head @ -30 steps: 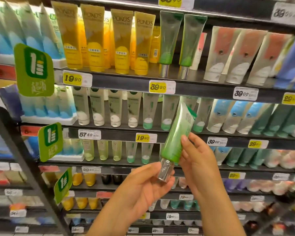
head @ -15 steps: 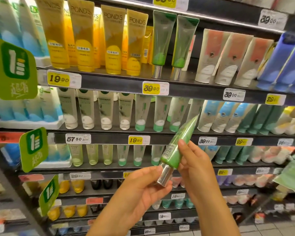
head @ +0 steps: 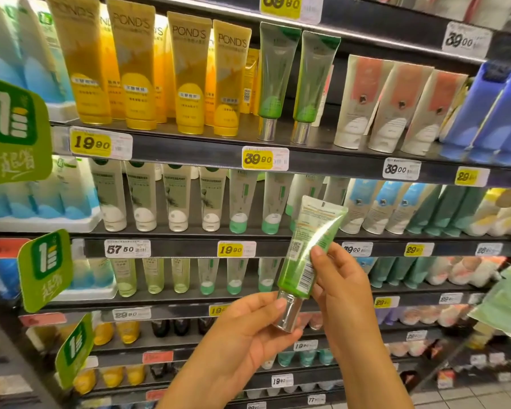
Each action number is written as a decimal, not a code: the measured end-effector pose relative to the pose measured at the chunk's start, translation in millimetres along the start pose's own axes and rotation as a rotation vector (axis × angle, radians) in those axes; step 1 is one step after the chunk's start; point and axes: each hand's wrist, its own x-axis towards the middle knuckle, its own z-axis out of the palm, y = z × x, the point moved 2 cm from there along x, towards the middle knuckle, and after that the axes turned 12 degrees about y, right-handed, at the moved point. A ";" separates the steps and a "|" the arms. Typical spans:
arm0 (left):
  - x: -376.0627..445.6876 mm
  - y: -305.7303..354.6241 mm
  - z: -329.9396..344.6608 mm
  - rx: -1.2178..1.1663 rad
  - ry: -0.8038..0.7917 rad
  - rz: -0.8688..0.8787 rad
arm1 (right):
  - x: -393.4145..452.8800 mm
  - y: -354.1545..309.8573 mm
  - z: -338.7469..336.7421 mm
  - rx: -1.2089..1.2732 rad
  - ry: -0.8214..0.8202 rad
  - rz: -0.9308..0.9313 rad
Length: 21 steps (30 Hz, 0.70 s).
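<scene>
Since you hold the green tube up before the shelves, picking it is done. Your left hand curls round its silver cap; your right hand pinches its side. Reading the label seems left.

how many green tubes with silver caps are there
3. First tube and second tube stand side by side on the shelf beside the yellow tubes; the third tube is in the left hand and right hand. More may hide behind.
</scene>
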 end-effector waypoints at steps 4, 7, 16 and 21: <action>2.8 -1.4 0.2 -0.008 0.030 0.009 | 1.2 3.8 -3.1 0.040 0.035 0.024; 5.2 -2.7 1.6 -0.062 0.034 -0.013 | 2.3 5.2 -4.9 0.146 0.027 0.078; 6.8 -9.1 7.2 -0.048 0.010 -0.021 | 5.7 6.4 -8.2 0.271 0.050 0.136; 6.6 -9.7 6.7 -0.014 0.035 0.018 | 6.4 7.1 -8.7 0.222 0.023 0.145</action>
